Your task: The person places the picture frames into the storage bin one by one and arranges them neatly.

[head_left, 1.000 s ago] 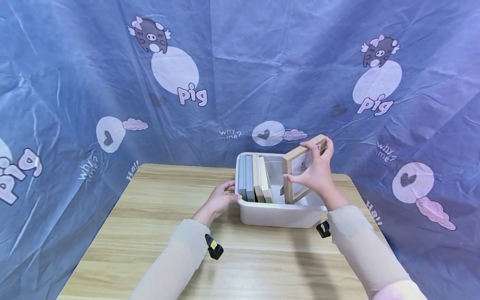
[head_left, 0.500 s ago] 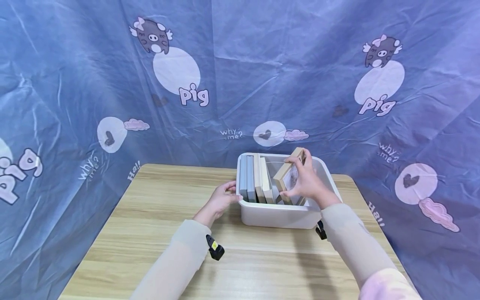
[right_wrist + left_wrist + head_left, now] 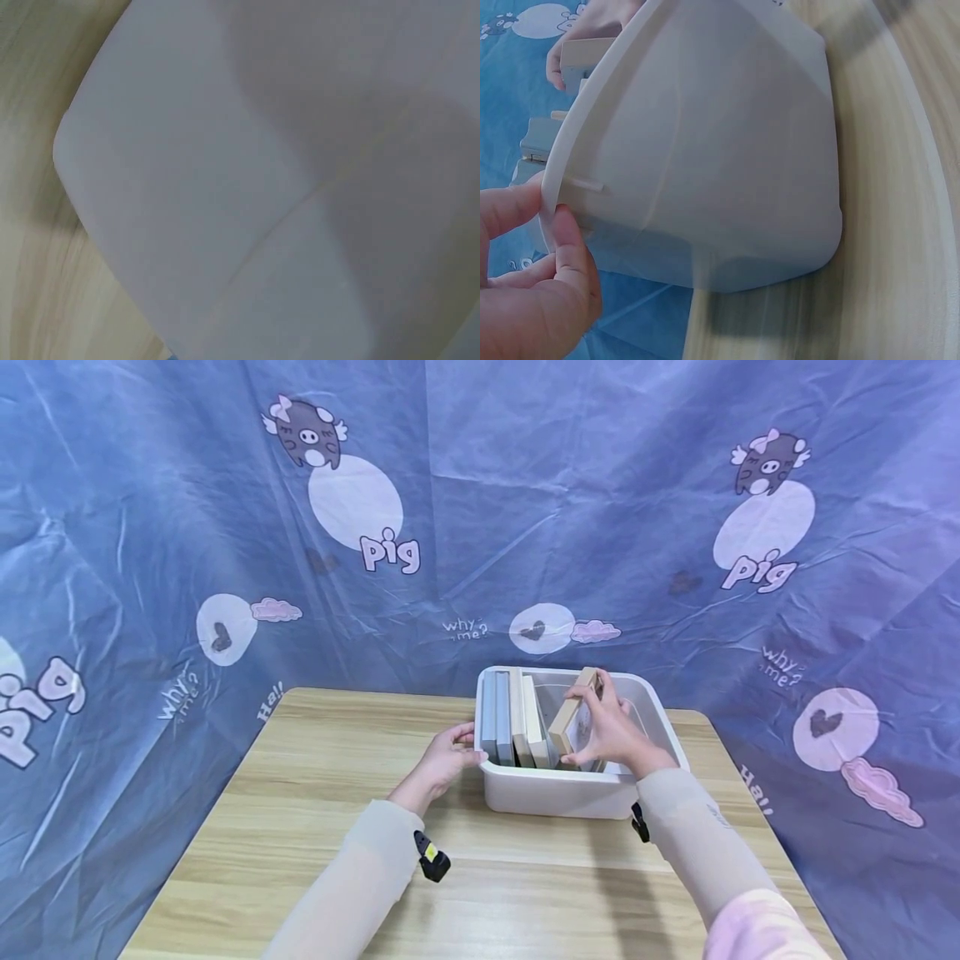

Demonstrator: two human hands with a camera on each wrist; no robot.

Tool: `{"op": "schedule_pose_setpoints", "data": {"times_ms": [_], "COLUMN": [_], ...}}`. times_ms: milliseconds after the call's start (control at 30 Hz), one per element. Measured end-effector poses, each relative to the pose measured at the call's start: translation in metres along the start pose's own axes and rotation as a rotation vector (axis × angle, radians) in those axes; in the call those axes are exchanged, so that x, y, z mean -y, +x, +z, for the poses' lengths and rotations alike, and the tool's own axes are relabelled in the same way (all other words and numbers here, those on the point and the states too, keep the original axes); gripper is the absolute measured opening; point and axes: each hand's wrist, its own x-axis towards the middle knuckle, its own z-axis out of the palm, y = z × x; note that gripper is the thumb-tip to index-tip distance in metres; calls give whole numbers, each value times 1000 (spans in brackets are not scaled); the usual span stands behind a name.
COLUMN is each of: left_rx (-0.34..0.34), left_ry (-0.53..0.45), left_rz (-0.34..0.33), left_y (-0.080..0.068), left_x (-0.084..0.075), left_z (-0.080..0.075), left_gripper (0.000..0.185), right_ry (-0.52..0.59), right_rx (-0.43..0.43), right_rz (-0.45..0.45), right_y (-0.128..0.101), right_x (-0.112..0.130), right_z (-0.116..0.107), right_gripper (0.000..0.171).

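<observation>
Head view, frame: the wooden picture frame (image 3: 572, 720) stood tilted inside the white bin (image 3: 557, 788), its lower edge down in the bin and its top leaning away from the row of frames already filed.
Frame position: it sat just right of the upright row (image 3: 512, 720) at the bin's left end, near the row but not yet flat against it.
Right hand grip: the right hand (image 3: 611, 731) was closed round the frame, fingers over the top corner and thumb at the near edge. The right wrist view showed only the bin wall, so finger detail came from the head view alone.
Left hand grip: the left hand (image 3: 444, 758) pinched the bin's left rim; in the left wrist view the thumb and fingers (image 3: 570, 247) clamped the lip of the bin (image 3: 720, 150).
Recommended handling: judged from the tilt, the frame should be swung upright against the row while its lower edge stays seated on the bin floor.
Bracing: the rim hold should be kept firm so the bin does not slide on the table (image 3: 315, 827).
Risk: letting go while the frame leans could drop it flat into the free right half.
Count, frames: five could be made out, four upright in the row and one in hand; hidden ones cannot be ruled out.
Count, bins: one.
Count, hands: two.
Count, tables: one.
</observation>
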Motion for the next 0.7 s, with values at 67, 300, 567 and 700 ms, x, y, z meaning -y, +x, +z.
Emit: {"op": "schedule_pose_setpoints", "data": {"times_ms": [67,300,567,700], "left_rx": [4,8,5,3], "left_ry": [3,5,14,16], "left_rz": [5,-7,-5,-10], "left_y": [0,-2,0,0], "left_x": [0,-3,0,-1], "left_z": [0,-1,-1,0], "left_gripper": [59,59,59,60], "right_ry": [4,19,-30,-66], "right_rx": [1,23,-1,18], "right_rz": [0,-9,-101,-114], "right_y": [1,5,12,15], "right_x": [-1,-3,-5,-6], "right_z": [1,2,0,0], "right_gripper": [98,97,93,91]}}
